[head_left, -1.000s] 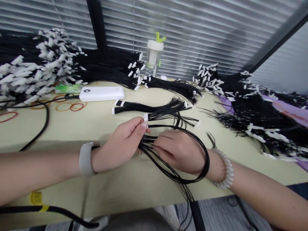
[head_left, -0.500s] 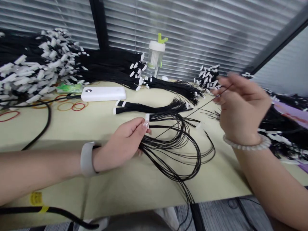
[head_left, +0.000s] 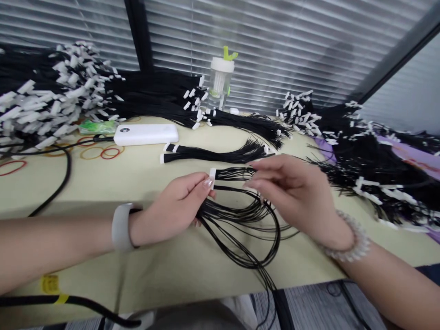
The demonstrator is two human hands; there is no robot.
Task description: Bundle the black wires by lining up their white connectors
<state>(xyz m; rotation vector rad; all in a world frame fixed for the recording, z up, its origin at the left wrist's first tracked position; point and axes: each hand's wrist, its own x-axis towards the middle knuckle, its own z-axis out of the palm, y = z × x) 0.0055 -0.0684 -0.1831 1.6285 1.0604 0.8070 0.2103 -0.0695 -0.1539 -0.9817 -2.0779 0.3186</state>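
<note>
My left hand [head_left: 184, 201] is closed on a looped bundle of thin black wires [head_left: 237, 213]. Its thumb presses a white connector [head_left: 213, 176] at the bundle's end, from which a row of wires runs right. The loops spread over the table, and some wire ends hang past the front edge. My right hand [head_left: 292, 192] is over the right part of the bundle, thumb and forefinger a little apart near the wires by the connector. Just behind lie two shorter wire bundles [head_left: 213, 154] with white connectors at their left ends.
White-tipped black cables [head_left: 34, 112] are heaped at the back left, more cables [head_left: 354, 156] at the right. A white power bank [head_left: 146, 134], rubber bands [head_left: 110, 152] and a bottle [head_left: 220, 80] stand or lie towards the back. A thick black cable [head_left: 92, 306] crosses the front left.
My right hand has come down and left, from holding a single wire drawn out to the upper right, to beside the bundle near the connector. My left hand keeps its grip.
</note>
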